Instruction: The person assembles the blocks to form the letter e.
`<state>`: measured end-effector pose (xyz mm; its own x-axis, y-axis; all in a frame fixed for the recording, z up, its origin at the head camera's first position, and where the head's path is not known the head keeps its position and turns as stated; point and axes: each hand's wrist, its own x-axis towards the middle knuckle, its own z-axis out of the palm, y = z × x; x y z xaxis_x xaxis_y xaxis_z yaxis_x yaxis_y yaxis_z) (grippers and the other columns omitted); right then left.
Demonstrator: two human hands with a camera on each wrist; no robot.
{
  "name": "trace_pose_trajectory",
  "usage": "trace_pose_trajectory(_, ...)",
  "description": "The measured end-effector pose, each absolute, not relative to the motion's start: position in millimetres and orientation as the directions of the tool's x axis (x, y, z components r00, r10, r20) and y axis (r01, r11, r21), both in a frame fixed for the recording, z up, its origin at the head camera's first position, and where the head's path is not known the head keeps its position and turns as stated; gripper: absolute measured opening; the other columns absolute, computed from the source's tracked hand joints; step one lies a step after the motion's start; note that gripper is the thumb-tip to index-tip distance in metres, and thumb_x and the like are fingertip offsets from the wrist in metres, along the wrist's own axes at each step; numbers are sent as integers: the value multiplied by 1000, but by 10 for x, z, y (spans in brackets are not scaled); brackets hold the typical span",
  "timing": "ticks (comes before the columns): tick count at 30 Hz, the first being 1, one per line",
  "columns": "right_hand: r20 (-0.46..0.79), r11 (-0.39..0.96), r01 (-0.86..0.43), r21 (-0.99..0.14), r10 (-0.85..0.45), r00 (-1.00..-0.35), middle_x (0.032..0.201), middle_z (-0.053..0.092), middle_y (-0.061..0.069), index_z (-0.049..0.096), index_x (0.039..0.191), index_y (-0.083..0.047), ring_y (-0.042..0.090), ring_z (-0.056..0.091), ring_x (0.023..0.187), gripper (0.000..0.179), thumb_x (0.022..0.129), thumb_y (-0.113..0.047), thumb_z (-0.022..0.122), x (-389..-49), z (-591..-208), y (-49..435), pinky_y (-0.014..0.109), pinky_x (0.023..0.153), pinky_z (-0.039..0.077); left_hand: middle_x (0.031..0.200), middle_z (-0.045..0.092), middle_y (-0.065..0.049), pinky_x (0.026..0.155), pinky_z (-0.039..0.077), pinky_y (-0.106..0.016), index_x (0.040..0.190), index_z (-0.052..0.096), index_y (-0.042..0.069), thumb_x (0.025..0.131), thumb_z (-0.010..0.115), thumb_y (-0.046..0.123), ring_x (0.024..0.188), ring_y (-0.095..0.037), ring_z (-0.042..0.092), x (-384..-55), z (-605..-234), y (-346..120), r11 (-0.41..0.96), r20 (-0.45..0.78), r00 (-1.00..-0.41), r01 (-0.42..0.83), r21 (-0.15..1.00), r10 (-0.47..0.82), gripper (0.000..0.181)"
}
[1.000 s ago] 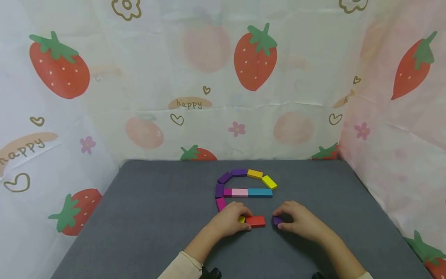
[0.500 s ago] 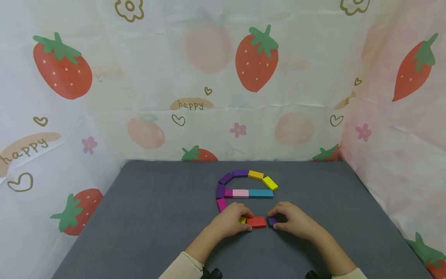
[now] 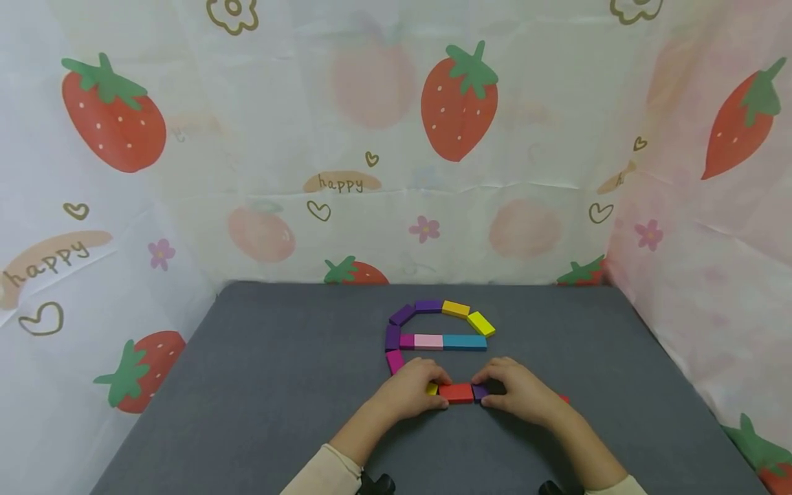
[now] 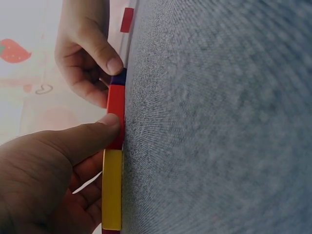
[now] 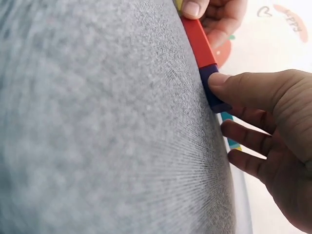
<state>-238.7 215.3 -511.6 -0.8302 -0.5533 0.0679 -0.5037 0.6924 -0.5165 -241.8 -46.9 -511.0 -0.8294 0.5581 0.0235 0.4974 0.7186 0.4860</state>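
Observation:
My left hand [image 3: 408,390] pinches the left end of a red block [image 3: 459,394] between thumb and fingers. A yellow block [image 4: 112,189], mostly under that hand in the head view, lines up with the red one's left end. My right hand [image 3: 518,390] pinches a dark purple block [image 5: 213,90], whose end touches the red block's right end. Above the hands, purple blocks [image 3: 392,337], an orange-yellow block [image 3: 456,309] and a yellow block [image 3: 481,324] form a curve. A magenta block [image 3: 394,361] continues it downward to the left hand.
Inside the curve runs a straight bar of a magenta block [image 3: 406,342], a pink block [image 3: 428,342] and a blue block [image 3: 465,342]. Another red block [image 4: 126,20] lies beyond the right hand. A grey cloth [image 3: 278,385] covers the table; a strawberry-print curtain [image 3: 383,234] surrounds it.
My right hand has moved left with the purple block, closing the gap to the red block. A second red block now shows beside the right wrist. The left hand keeps its place.

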Motion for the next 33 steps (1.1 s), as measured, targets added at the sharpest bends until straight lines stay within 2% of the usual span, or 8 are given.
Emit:
trace_pose_trajectory(7,67,701,-499,-509,-546,-835,112,64,-18,73,114,-31,13,55,113,26,89,-27,81,-2386,-5130,2129,46,100,50,100,67,14,87,47,-24,114,78,23,88,83,32,93,-5,52,-2407,-5100,-478,714,24,-830,494,496,558,29)
trace_pose_trajectory(23,92,692,-526,-495,-560,-823,112,65,-15,73,114,-27,15,56,112,26,89,-27,81,-2371,-5123,2109,47,98,50,98,67,13,85,46,-24,114,78,21,87,83,32,91,-6,51,-2409,-5099,-468,716,25,-831,494,494,556,29)
trace_pose_trajectory(29,69,708,-506,-492,-548,-834,116,64,-13,73,119,-27,16,56,115,30,90,-27,80,-2356,-5063,2155,48,100,50,99,67,14,87,47,-25,115,78,22,88,83,32,93,-6,51,-2390,-5100,-470,717,26,-833,491,496,552,29)
trace_pose_trajectory(33,101,719,-505,-478,-526,-844,117,64,-11,73,120,-23,19,57,116,32,89,-22,81,-2333,-4962,2222,50,100,50,100,68,13,88,47,-25,114,78,21,87,83,31,93,-6,52,-2371,-5080,-472,718,28,-835,489,495,550,29)
